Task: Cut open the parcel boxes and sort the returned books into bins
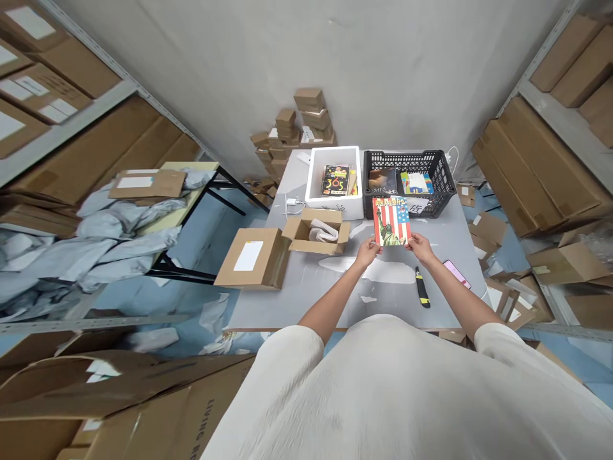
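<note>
- Left hand: fingers grasping the lower left corner of the flag-covered book.
- Right hand: gripping its lower right corner; the book lies between both hands.
- Cutter: just below the right hand, on the table.

The table looks smooth and matt grey, with rough pale patches where its surface seems peeled; the boxes are dull brown cardboard; the crate is black plastic, perforated — a slight sheen along its rim; the white bin looks smooth and matt (foam or plastic, hard to tell); the book has a smooth printed paper cover; the phone shows a glossy screen; the shirt is soft white cloth — matt, lightly creased.
</note>
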A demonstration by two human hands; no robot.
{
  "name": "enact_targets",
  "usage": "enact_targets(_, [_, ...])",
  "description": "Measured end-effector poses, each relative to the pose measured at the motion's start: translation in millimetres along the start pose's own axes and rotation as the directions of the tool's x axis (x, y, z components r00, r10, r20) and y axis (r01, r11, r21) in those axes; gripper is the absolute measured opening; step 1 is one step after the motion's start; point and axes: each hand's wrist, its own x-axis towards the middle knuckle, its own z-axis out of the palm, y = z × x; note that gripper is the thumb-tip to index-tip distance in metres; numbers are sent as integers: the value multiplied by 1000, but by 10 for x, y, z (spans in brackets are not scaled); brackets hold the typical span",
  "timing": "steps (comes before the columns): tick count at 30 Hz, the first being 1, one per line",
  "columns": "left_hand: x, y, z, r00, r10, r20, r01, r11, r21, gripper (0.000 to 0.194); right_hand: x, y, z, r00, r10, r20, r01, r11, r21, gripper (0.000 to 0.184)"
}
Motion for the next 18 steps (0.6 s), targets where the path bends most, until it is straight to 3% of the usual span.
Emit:
enact_targets(7, [296, 238, -103, 996, 67, -60, -74, 990, -118, 29, 314, -268, 98, 996, -86, 14, 86, 996, 33, 41])
enact_targets(12, [537, 392, -209, 988, 75, -132, -103, 970, -220, 24, 586, -476, 253, 997, -79, 6, 78, 992, 101, 36])
enact_targets(18, [753, 521, -627, 982, 52, -182, -100, 960, -263, 26, 904, -726, 633, 988, -119, 97, 113, 991, 70, 38])
